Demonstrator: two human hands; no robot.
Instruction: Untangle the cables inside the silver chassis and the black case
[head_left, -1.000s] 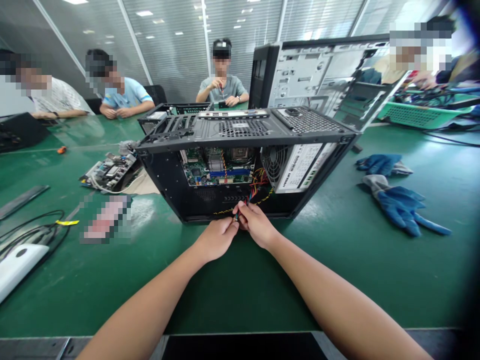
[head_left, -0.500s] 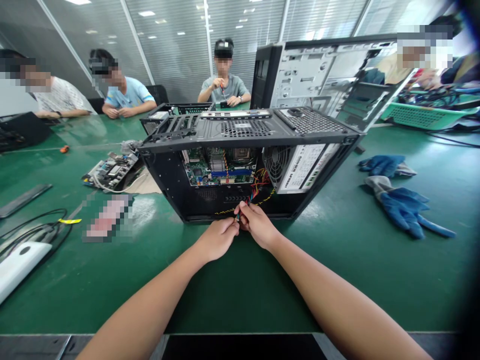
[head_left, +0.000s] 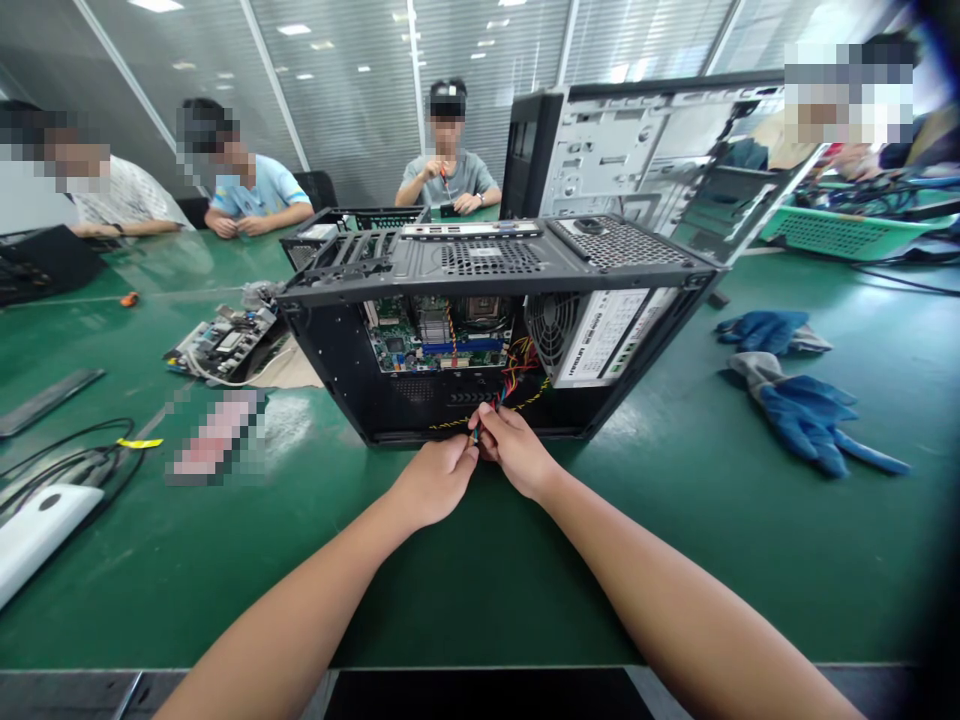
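An open black computer case (head_left: 420,265) lies on its side on the green table (head_left: 675,500), showing a motherboard (head_left: 435,340) and a power supply (head_left: 600,335) with a fan. A bundle of red, yellow and black wires (head_left: 514,375) runs from inside to the case's front edge. My left hand (head_left: 435,480) and my right hand (head_left: 514,450) meet there, both with fingers pinched closed on the end of the wire bundle.
Blue work gloves (head_left: 802,410) lie to the right. A loose circuit board (head_left: 221,340) sits left of the case, with cables (head_left: 67,465) and a white device (head_left: 37,530) nearer. Another open case (head_left: 645,150) and a green basket (head_left: 840,230) stand behind. Other people sit across the table.
Nothing has visibly changed apart from a slight shift of the camera; both hands stay pinched on the wires.
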